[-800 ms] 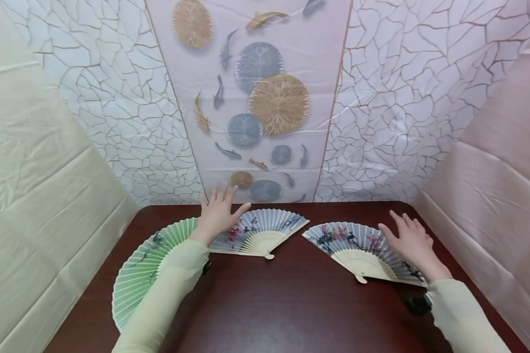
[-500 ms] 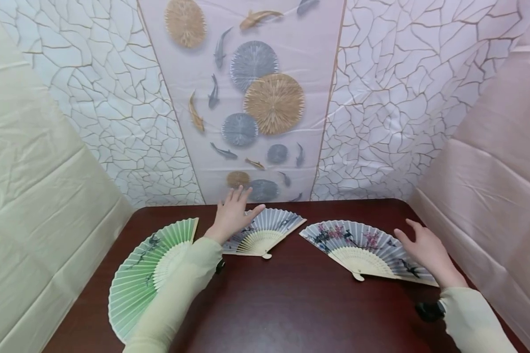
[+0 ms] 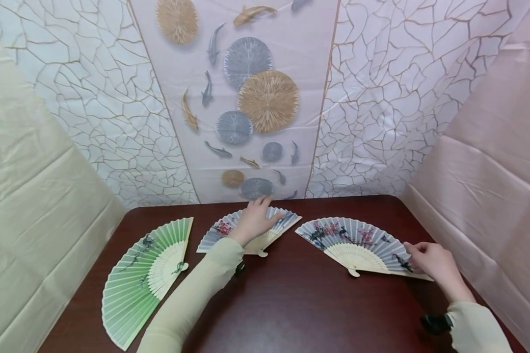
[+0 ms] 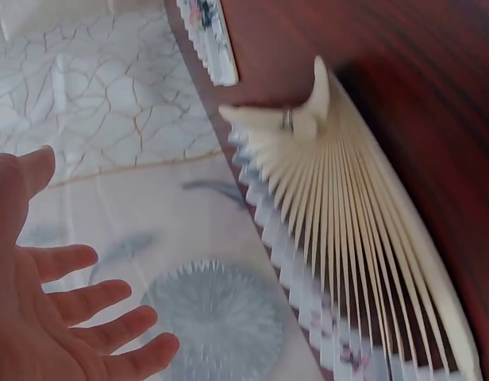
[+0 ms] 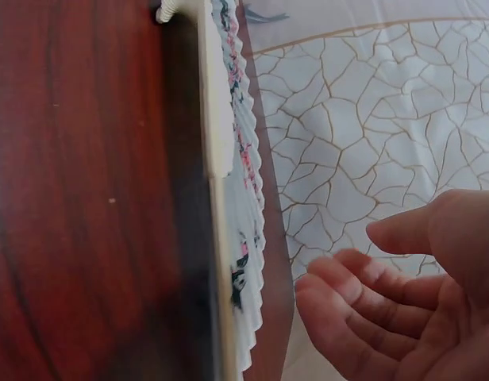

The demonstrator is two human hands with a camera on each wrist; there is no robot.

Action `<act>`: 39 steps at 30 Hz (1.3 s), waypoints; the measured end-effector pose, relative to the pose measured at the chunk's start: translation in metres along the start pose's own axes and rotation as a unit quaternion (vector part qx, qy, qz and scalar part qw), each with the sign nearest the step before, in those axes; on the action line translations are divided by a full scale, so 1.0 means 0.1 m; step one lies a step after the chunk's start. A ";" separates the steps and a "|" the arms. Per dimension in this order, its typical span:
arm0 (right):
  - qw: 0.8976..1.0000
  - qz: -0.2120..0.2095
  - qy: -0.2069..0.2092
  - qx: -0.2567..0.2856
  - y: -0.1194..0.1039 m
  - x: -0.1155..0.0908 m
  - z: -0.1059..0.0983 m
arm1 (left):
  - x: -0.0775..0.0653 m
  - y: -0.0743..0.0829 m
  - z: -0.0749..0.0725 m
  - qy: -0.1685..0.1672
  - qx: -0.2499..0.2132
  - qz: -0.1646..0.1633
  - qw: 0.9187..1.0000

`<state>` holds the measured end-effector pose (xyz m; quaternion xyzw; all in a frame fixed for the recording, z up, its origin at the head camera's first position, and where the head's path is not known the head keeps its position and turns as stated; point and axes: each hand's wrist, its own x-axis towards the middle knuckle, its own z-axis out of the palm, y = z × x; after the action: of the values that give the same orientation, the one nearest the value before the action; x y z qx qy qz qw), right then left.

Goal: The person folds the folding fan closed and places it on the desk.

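Three folding fans lie spread on the dark red-brown table [image 3: 300,314]. My left hand [image 3: 255,223] hovers over the middle fan [image 3: 218,233], grey-blue with red blossoms, and hides part of its pleats. In the left wrist view the fingers [image 4: 109,302] are spread apart and hold nothing; this fan's pale ribs [image 4: 340,190] are beside the hand. At the right end of the right-hand fan [image 3: 342,233], grey with pink blossoms, is my right hand [image 3: 439,262]. Its fingers [image 5: 332,317] are loosely bent, apart from the fan's edge in the right wrist view.
A green fan [image 3: 134,279] with dark branches lies at the table's left, near my left sleeve [image 3: 194,289]. Behind the table hangs a patterned cloth [image 3: 371,108]. Plain cloth walls stand at the left [image 3: 35,211] and right [image 3: 486,171].
My left hand has moved right across the middle fan, uncovering its left part and more of the green fan. My right hand has moved right and lower, its fingers bending more. The view has shifted slightly.
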<state>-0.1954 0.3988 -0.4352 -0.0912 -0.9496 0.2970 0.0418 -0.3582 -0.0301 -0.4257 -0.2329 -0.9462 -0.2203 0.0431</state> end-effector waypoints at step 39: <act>0.863 0.213 -0.114 0.443 0.55 -0.11 0.34 | 0.34 0.59 0.79 -0.072 -0.027 0.005 0.997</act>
<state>-0.1809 0.4227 -0.4947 -0.2286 -0.6734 0.6966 -0.0953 -0.3597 0.0655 -0.4670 -0.2543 -0.9394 -0.2278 -0.0305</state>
